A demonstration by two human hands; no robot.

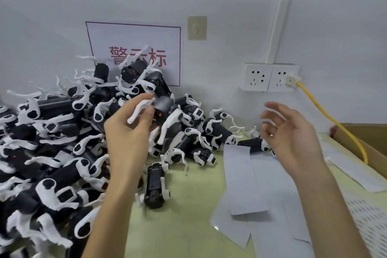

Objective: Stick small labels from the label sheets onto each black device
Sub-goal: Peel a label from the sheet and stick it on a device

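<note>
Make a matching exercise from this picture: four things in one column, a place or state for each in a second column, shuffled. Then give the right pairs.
Column one
1. left hand
2. right hand
3. yellow cable
4. lone black device

Column two
A. plugged into the wall socket
B. open in the air, holding nothing
C. lying on the green table in front of the pile
D. pinching the white strip of a raised device

Pairs: 1-D, 2-B, 3-A, 4-C
</note>
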